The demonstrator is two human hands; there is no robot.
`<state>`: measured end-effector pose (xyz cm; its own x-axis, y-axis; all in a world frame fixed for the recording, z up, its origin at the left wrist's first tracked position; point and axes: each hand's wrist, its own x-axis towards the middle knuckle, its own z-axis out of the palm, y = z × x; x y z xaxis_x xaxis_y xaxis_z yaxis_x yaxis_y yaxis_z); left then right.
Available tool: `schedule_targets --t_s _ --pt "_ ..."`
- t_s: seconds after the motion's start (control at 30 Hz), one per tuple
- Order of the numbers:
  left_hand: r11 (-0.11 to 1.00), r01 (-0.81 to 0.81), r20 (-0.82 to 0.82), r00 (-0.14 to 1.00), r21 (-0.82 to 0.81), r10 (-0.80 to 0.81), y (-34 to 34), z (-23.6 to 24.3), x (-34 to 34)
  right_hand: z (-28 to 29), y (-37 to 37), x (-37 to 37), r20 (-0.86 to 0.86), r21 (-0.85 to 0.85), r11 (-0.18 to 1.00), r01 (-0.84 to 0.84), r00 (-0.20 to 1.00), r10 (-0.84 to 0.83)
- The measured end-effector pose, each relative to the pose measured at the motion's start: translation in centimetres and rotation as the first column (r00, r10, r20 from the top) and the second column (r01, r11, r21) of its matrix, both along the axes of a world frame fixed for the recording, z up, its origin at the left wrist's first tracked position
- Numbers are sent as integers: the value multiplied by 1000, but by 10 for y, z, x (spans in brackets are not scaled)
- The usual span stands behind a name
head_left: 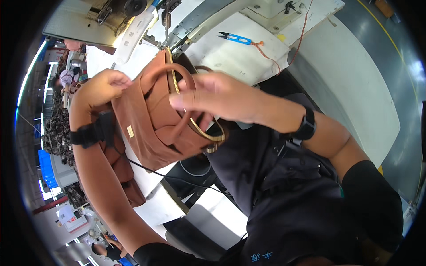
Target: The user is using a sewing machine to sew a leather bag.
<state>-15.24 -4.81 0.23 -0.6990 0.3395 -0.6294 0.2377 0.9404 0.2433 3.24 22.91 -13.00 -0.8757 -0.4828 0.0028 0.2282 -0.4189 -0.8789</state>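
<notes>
A brown handbag (148,117) with two rounded handles and a small gold plate lies tilted at the sewing machine. Its open mouth is edged with a gold-toothed zipper (175,82), whose upper end lies close to the machine's needle area. At the bag's left side, my left hand (104,86) has its fingers curled against the edge; the fingertips are partly hidden. My right hand (217,97), slightly blurred, grips the right side of the mouth by the handle, thumb on the outside and some fingers hidden behind the handle and the edge.
Blue thread snips (235,38) with an orange cord lie on the white table beyond my right hand. The sewing machine (133,17) stands over the bag's far end. More brown bag pieces (126,177) hang beneath my left forearm, and a black cable (164,176) crosses below the bag.
</notes>
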Motion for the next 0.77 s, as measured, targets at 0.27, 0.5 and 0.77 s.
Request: schedule_targets --t_s 0.27,0.5,0.77 --pt "831 28 -133 990 556 55 36 -64 26 -38 28 36 -80 294 956 6 997 18" --pt "718 -117 90 993 686 76 39 -90 8 24 171 9 -578 541 609 580 782 -232" --pt "697 55 -67 998 715 -11 45 -98 15 106 247 -32 -984 9 -197 980 -26 -175"
